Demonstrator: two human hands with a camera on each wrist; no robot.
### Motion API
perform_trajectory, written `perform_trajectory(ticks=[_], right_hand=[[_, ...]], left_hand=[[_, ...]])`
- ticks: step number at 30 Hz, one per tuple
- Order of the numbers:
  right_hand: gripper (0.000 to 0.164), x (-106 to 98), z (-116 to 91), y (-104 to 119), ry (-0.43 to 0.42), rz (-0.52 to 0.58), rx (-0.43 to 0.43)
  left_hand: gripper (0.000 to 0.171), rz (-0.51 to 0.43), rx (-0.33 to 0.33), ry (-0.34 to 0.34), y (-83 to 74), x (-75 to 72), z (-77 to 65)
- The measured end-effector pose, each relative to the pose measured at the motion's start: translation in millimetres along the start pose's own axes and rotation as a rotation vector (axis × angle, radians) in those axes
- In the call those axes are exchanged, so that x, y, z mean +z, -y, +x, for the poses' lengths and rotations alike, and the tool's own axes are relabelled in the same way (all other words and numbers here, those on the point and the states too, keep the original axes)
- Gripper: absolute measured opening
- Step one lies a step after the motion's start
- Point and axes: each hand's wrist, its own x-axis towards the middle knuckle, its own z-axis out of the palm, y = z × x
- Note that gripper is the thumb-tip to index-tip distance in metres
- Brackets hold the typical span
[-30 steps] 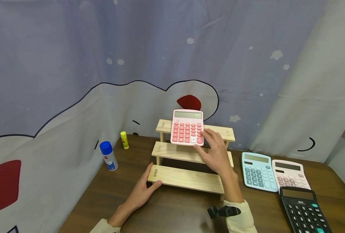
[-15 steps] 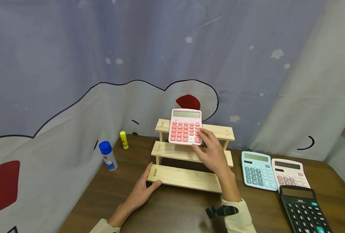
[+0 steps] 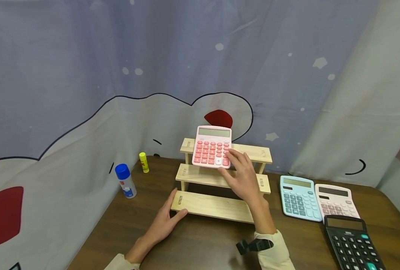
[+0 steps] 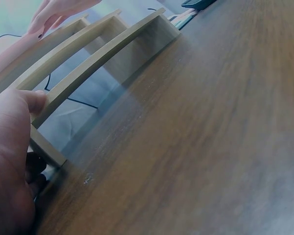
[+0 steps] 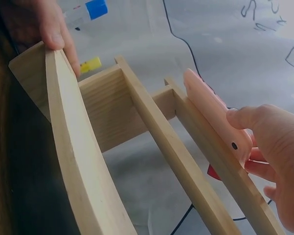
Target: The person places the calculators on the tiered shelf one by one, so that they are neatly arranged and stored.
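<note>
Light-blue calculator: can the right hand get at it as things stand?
Probably not yet: the right hand holds the pink calculator at the wooden stand. Once free, likely yes: nothing seems to cover the light-blue calculator.

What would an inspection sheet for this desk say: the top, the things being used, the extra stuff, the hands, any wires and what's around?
Surface: brown table, wood-grained.
Job's things: pink calculator at the top shelf of a three-tier wooden stand; whether it rests fully there is unclear.
Clutter: blue-capped bottle and yellow glue stick left; blue calculator, pale pink calculator and black calculator right.
Hands: left hand grips the stand's left end; right hand holds the pink calculator.
Cables: nothing seen.
Surroundings: patterned cloth behind.
</note>
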Motion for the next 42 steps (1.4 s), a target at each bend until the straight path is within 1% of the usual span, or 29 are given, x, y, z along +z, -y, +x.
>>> perform_trajectory(ticks=[5, 10, 18, 27, 35, 42], right_hand=[[0.057, 2, 0, 0, -0.011, -0.001, -0.012], [0.057, 4, -2, 1, -0.011, 0.006, -0.014], [0.054, 10, 0, 6, -0.054, -0.028, -0.035], [0.055, 12, 0, 8, -0.05, -0.007, -0.012], [0.054, 16, 3, 11, -0.048, -0.009, -0.026], [0.054, 18, 3, 11, -0.043, -0.005, -0.012]], left_hand=[[0.091, -0.019, 0.018, 0.001, -1.0, 0.6, 0.4], [0.091, -0.02, 0.012, 0.003, -1.3, 1.8, 0.0], [0.09, -0.02, 0.019, 0.003, -1.7, 2.6, 0.9], [0.09, -0.017, 0.015, 0.007, -2.3, 1.8, 0.2], [0.089, -0.016, 0.026, -0.012, -1.4, 0.3, 0.4], [0.089, -0.024, 0.004, -0.001, -1.0, -0.2, 0.2]])
